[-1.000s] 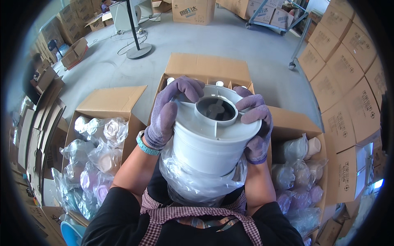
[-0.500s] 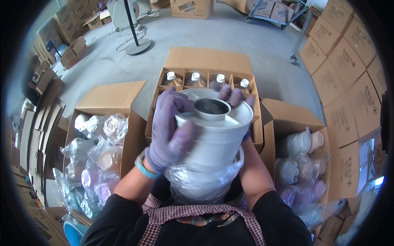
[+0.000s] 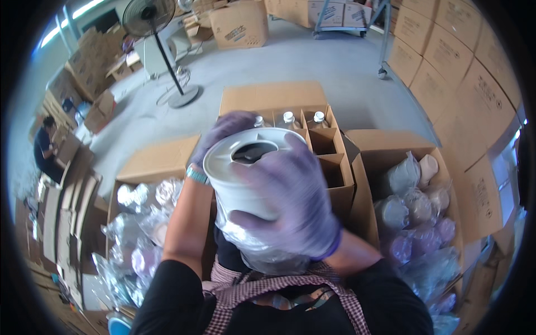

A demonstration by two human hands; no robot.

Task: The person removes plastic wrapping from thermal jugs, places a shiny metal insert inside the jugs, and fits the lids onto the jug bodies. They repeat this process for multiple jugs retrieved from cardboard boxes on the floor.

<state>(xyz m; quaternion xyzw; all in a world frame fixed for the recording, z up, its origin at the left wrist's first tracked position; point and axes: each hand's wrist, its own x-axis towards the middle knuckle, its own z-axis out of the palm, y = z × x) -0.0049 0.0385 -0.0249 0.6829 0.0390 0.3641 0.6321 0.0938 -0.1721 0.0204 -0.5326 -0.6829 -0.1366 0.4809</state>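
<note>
A pale grey plastic jug (image 3: 237, 190) is held in front of my chest, with a round dark hole in its upper end. Clear plastic wrap (image 3: 245, 237) bunches round its lower part. My left hand (image 3: 228, 129), in a purple-grey glove, curls over the far left rim. Across the jug's near right side lies my gloved right hand (image 3: 293, 192), its fingers bent and blurred by motion. Beyond the jug stands a divided carton (image 3: 341, 164) with bottle-like pieces (image 3: 288, 118) with white tops in its far cells; the jug and hands hide part of it.
Open cartons of plastic-wrapped pastel pieces stand at the left (image 3: 153, 159) and right (image 3: 363, 190). Stacked cartons (image 3: 446, 61) line the right side. A standing fan (image 3: 181, 96) and a wheeled trolley (image 3: 382, 47) are farther off. Another person (image 3: 44, 146) is at the far left.
My right hand has come from the far right rim to the jug's near side. My left hand has shifted to the far left rim. The jug sits farther left in view, and the view has tilted up.
</note>
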